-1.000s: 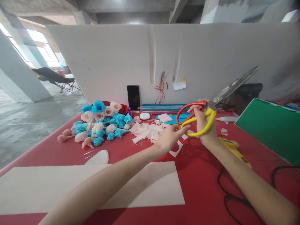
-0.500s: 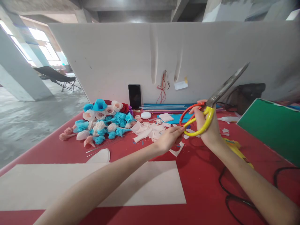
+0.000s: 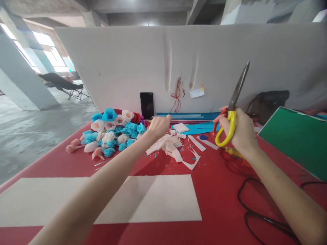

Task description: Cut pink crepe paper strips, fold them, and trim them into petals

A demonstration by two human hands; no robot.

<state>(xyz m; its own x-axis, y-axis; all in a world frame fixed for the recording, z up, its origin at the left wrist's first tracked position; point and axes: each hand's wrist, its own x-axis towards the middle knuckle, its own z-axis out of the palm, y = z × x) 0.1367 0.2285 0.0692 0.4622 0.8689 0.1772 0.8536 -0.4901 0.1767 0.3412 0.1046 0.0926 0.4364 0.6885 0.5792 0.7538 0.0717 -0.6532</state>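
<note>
At the far left corner of the red table (image 3: 217, 197), a heap of paper flowers (image 3: 109, 137) is gathered, mostly blue, white and pink. Along the near edge, a pale sheet (image 3: 158, 200) is laid flat and crossed from above by the left forearm. The left hand (image 3: 160, 126) is held toward the far edge, fingers curled; whether anything is gripped cannot be told. Just beyond, a black phone (image 3: 146, 104) is propped upright. Near the middle of the far half, paper scraps (image 3: 170, 146) are strewn.

Farther right, the scissors (image 3: 231, 115) are held above the table by the right hand (image 3: 242, 129), its fingers closed around the handles. The step in hand is judged to be the handling of the scissors with one hand alone; for any cut, fingers settled in the loops and blades turned down would be called for.

One loop is yellow, the other red and partly covered by fingers. The metal blades are pointed upward and seem to be together. Toward the right edge, a green board (image 3: 293, 143) is leaned at a tilt.
</note>
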